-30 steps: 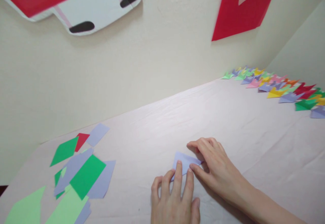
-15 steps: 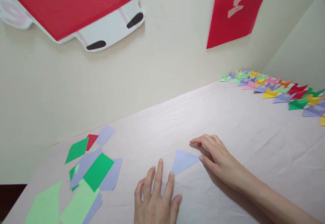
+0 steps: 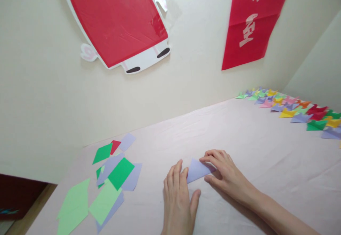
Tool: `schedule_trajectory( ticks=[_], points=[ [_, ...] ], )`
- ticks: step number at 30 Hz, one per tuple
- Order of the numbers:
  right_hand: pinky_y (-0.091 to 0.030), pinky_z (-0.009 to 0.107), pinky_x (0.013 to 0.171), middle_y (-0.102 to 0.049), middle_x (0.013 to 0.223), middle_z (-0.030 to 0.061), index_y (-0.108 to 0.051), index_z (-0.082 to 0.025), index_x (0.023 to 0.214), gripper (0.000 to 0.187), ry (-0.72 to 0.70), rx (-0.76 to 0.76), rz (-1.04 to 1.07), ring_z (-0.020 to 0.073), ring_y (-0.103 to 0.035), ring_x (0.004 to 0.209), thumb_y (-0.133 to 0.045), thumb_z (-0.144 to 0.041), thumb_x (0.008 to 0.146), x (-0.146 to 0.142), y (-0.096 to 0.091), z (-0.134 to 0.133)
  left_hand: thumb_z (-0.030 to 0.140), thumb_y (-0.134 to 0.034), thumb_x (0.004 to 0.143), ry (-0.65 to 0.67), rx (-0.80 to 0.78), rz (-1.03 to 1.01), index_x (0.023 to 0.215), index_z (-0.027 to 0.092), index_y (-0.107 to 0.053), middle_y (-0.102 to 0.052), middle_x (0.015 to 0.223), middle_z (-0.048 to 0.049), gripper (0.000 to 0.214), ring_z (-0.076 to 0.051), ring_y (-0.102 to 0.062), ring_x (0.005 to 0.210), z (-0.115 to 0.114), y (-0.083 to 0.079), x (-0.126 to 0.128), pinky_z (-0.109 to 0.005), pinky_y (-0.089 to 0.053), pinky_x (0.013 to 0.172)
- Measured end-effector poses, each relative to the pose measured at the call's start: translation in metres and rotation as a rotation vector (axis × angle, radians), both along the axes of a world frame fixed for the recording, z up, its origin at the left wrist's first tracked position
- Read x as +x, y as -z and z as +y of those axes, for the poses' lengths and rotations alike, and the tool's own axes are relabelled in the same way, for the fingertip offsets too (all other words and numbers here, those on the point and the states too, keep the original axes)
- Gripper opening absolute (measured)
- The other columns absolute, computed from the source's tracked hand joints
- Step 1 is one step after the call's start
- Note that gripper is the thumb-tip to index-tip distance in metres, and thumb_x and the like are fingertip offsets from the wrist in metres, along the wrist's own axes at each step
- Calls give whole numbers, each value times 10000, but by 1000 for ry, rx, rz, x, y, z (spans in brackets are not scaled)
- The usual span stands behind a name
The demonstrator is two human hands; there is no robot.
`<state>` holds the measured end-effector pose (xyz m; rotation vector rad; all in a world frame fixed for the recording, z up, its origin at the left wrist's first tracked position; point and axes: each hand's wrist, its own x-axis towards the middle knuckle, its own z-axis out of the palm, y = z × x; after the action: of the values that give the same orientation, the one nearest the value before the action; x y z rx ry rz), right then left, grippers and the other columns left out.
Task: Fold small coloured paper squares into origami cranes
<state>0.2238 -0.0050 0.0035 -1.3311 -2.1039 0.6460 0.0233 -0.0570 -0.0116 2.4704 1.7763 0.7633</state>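
A lavender paper triangle (image 3: 197, 170), folded with its long edge toward me, lies on the cloth-covered table between my two hands. My left hand (image 3: 178, 194) rests palm down at its left corner, fingers stretched out and thumb spread away. The index fingertip is at the paper's left edge. At the right side, my right hand (image 3: 222, 169) has its fingertips on the triangle's upper right edge. Its thumb sits apart, below the right corner, so the paper is touched but not gripped.
Loose coloured sheets, such as a green sheet (image 3: 121, 174) and a light green sheet (image 3: 105, 201), overlap at the left. Several rows of folded paper figures (image 3: 301, 117) stand at the far right. A wall with a red hanging (image 3: 253, 25) borders the table's back.
My left hand has moved up and right, against the triangle. My right hand's fingers have come down onto its upper edge. The camera view has shifted left and up.
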Motion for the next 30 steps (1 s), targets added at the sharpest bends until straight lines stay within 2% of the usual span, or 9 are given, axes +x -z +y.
schedule_trajectory(
  ticks=[4,8,11,17,21,25,28,30],
  points=[
    [-419,403,917,-573,1060,57,-584,-228,949,288,-81,16,34,240,-484,1043,-533,-27,749,-6,-4,0,96,-497,854,19,-1,-146,1367,178,-386,-450,1416,-146,531,-282,-388,1306,4,-1,14,-489,-382,1017],
    [-433,380,871,-566,999,49,-548,-216,864,254,-155,59,43,223,-486,977,-496,9,760,-6,-5,-2,95,-482,842,110,7,-171,1387,166,-376,-512,1347,-142,560,-275,-418,1281,2,-1,12,-473,-368,1020],
    [-430,376,855,-570,1007,54,-577,-213,852,287,-206,103,7,223,-481,969,-472,41,767,-5,-7,-3,159,-542,833,181,-3,-111,1385,194,-414,-508,1380,-122,568,-285,-401,1297,1,-6,7,-482,-345,1030],
    [-434,385,855,-591,1031,67,-626,-206,782,291,-250,186,-17,234,-479,991,-464,35,796,-6,-9,0,317,-618,830,156,35,44,1376,275,-481,-298,1558,-97,565,-336,-309,1371,0,-20,1,-513,-346,1013],
    [-432,399,886,-628,1066,54,-653,-223,770,335,-257,200,-88,241,-490,1041,-469,57,769,-5,-8,4,509,-635,809,158,-11,149,1339,226,-527,-274,1570,-109,611,-367,-266,1400,-2,-21,-2,-561,-339,1016],
    [-422,416,901,-654,1142,44,-677,-239,879,389,-247,307,-219,259,-503,1071,-469,70,766,7,-6,5,628,-557,827,230,-43,236,1362,135,-501,-388,1513,-127,730,-343,-334,1373,-6,-10,-5,-529,-366,1009],
    [-433,394,874,-683,1095,49,-671,-222,970,370,-293,421,-306,261,-529,1023,-473,32,787,17,-6,-2,686,-567,787,234,-45,208,1372,91,-483,-492,1433,-155,839,-347,-440,1284,-11,0,-6,-506,-406,978],
    [-439,382,855,-694,1043,62,-661,-201,1016,368,-307,472,-334,259,-545,982,-457,10,795,19,-7,-10,663,-607,774,231,-54,165,1339,82,-511,-548,1370,-172,816,-345,-496,1211,-13,2,-4,-493,-428,962]
  ],
)
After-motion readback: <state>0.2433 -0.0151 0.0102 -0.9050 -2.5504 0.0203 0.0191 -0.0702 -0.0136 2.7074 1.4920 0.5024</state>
